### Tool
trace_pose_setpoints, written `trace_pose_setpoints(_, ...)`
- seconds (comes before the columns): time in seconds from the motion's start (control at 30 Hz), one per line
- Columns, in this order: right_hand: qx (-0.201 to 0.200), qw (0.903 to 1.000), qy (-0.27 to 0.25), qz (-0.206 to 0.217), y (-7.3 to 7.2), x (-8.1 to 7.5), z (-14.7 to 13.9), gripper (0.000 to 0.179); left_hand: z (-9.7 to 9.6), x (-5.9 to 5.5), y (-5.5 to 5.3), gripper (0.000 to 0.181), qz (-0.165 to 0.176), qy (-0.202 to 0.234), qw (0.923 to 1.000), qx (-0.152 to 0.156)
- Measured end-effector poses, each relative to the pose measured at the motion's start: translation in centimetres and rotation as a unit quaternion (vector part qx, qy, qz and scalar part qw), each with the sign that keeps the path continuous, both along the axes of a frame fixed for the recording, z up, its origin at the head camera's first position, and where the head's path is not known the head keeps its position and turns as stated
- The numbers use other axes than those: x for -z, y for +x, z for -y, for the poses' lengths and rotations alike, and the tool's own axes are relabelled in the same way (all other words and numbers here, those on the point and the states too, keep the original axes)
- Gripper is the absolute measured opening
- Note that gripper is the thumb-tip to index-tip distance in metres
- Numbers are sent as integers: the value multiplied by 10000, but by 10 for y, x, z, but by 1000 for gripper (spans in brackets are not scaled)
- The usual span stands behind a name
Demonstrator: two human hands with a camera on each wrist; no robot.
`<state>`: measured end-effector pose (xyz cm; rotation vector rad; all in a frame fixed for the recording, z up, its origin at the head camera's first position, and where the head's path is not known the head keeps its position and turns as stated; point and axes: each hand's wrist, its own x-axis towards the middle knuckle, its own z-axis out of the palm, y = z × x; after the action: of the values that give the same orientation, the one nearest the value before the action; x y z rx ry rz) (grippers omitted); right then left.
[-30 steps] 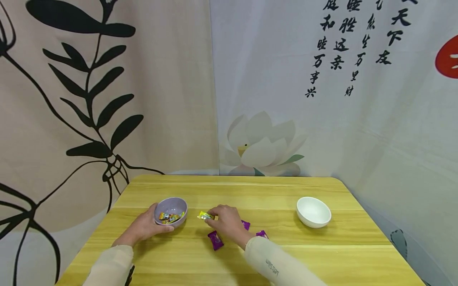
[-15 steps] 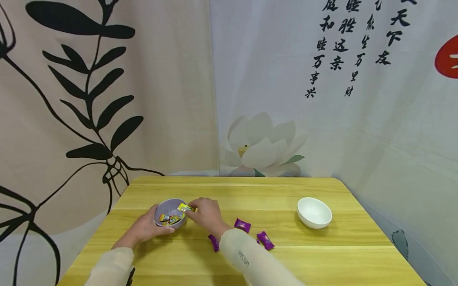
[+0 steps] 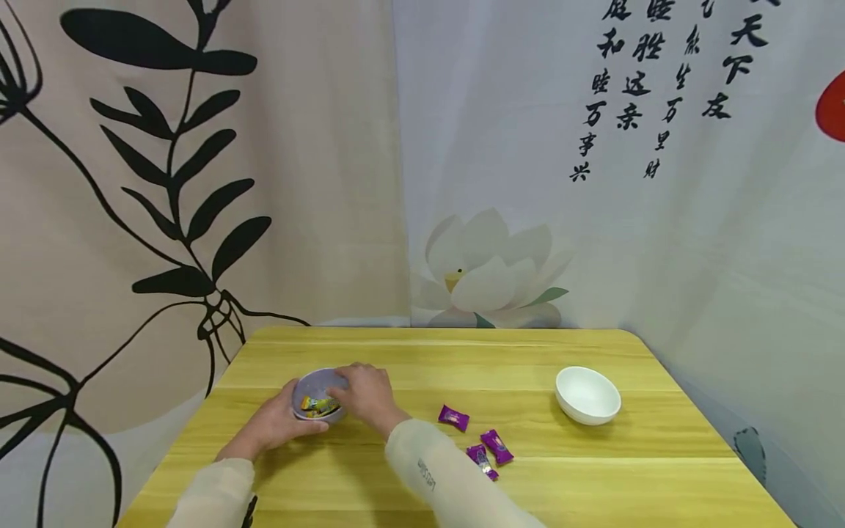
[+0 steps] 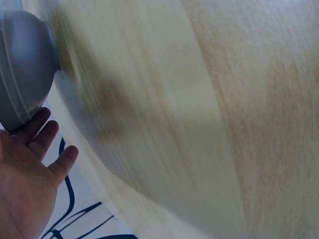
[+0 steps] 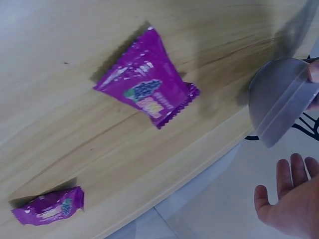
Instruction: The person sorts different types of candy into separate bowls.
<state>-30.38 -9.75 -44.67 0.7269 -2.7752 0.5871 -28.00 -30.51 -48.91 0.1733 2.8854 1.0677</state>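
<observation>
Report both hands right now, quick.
Left hand: holding the purple bowl.
Right hand: over the purple bowl's edge; can't tell if open, closed or holding something.

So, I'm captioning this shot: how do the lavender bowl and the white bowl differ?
The lavender bowl holds yellow-wrapped candies; no candy shows in the white bowl. The left hand grips the lavender bowl, while no hand touches the white bowl. Both are round and open-topped.

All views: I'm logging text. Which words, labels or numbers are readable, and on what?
Cloth: "和睦万事兴"
Cloth: "睦胜远亲"
Cloth: "能生万里财"
Cloth: "天下友"
Cloth's top characters: cut off.
Right sleeve: too blurred.
Candies: too blurred.
</observation>
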Motion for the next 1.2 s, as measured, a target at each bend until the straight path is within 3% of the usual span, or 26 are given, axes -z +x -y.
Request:
trace_pose_setpoints(0.37,76,9986,-468,239,-3,5,-38,39,2,1,1,128,13,-178,9998,-127)
trace_pose_setpoints(0.77,-68,9842,-1489,955,-4,3,-124,52,-4,0,2,125,-49,-206,9997,-117)
trace_pose_setpoints(1.03,518,9770,-1834,955,-2,-5,-201,60,-3,1,1,124,-63,-323,9994,-59)
trace_pose_setpoints(1.2,907,9761,-1739,942,0,-5,-257,69,-3,-1,3,123,-53,-312,9995,-49)
